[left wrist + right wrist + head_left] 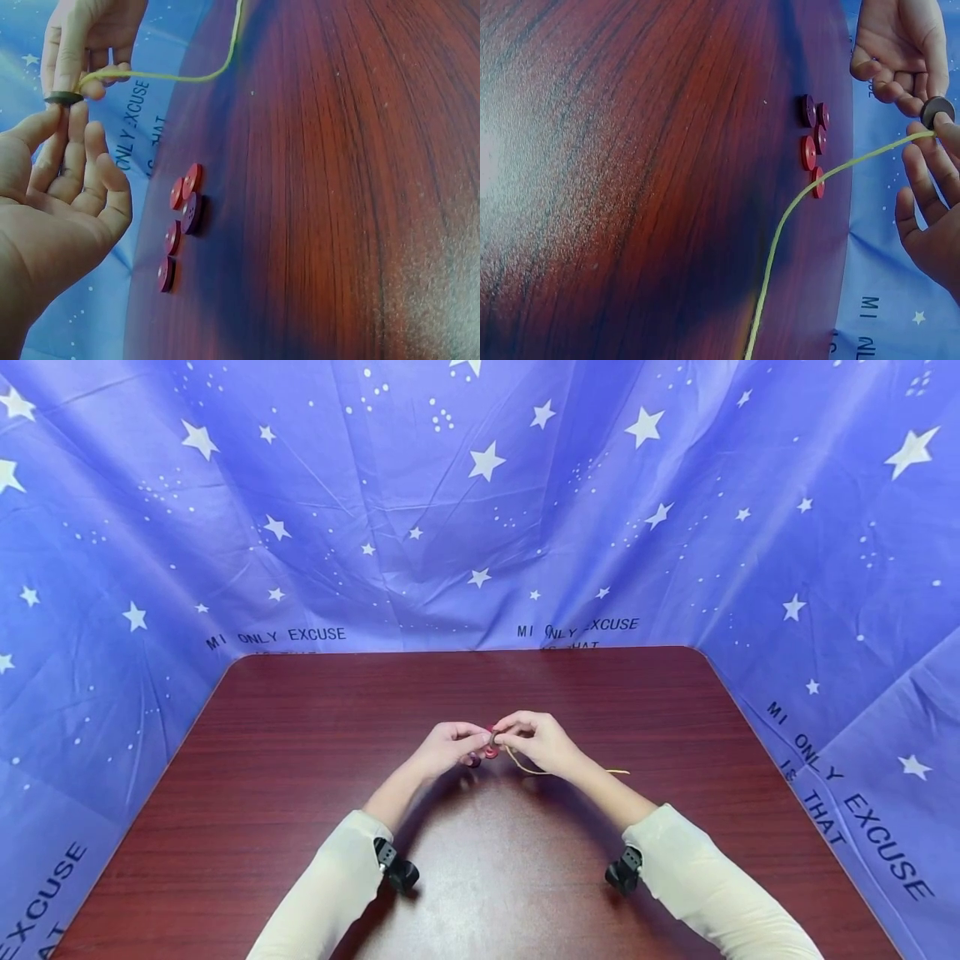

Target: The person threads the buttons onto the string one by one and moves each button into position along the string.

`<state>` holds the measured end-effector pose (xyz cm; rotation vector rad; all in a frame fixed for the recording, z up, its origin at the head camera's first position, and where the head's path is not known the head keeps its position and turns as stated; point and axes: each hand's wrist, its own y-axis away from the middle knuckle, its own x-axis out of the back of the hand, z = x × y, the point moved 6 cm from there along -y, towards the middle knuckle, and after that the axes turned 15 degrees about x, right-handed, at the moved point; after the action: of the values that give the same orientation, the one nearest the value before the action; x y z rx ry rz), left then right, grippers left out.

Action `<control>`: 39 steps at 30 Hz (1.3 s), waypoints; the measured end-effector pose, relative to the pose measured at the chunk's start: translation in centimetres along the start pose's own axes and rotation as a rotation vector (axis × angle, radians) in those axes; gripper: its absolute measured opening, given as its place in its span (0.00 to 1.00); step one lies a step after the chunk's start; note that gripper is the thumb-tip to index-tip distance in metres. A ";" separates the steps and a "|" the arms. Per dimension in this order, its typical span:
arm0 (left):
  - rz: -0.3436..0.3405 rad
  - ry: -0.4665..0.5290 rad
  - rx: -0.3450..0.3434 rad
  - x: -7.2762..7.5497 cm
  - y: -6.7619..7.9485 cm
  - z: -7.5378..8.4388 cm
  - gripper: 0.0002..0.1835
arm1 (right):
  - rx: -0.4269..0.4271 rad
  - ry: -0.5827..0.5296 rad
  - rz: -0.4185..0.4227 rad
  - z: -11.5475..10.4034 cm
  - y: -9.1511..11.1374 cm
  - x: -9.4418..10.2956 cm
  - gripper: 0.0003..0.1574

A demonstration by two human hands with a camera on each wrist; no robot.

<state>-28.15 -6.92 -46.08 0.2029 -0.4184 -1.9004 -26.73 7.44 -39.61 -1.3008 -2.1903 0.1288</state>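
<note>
Nearest: pale sleeves point(322, 885) with a black wrist camera point(401, 872) at each cuff, both forearms angled inward over the tabletop point(247, 827). Left hand point(450, 747) and right hand point(542, 742) met about midway between the left and right edges, well short of the far edge.

Left grip pinched a dark button point(937, 112) between thumb and fingertip, above the tabletop. Right grip pinched yellow cord point(870, 155) right against the same button, fingertips touching its rim. The key relation, as judged: cord end to button hole. The cord met the button from the right hand's side; the button seemed to stand roughly on edge, one face turned partly that way. The cord's length curved back below the right hand and showed again beyond the right forearm.

Beneath the hands lay five loose buttons in a close cluster: one purple button point(808, 111), four red buttons point(808, 153).

Farther off, past the far edge, hung a starred blue curtain point(420, 468).

Hard to make out: the dark button's holes, masked by fingers; whether cord had passed through could not be told. Near edge cut off.
</note>
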 end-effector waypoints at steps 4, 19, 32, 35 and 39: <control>0.028 0.092 0.026 0.0 -0.3 -0.1 0.15 | 0.000 0.014 0.029 1.2 -0.1 -0.2 0.11; 0.112 0.126 0.057 -0.1 -0.6 -0.4 0.12 | -0.053 0.003 0.000 4.1 0.1 -0.7 0.22; 0.103 0.075 0.019 0.1 -0.5 -0.3 0.13 | -0.017 0.147 -0.011 3.9 -0.1 -0.5 0.21; 0.116 0.034 0.004 0.3 -0.4 -0.1 0.13 | -0.009 0.139 -0.010 4.0 0.0 -0.4 0.22; 0.145 -0.030 0.001 0.6 -0.2 0.1 0.13 | -0.002 0.117 -0.011 4.1 0.0 -0.3 0.22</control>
<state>-28.55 -7.42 -46.03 0.1413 -0.4430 -1.7630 -28.74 8.02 -43.11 -1.2648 -2.0993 0.0452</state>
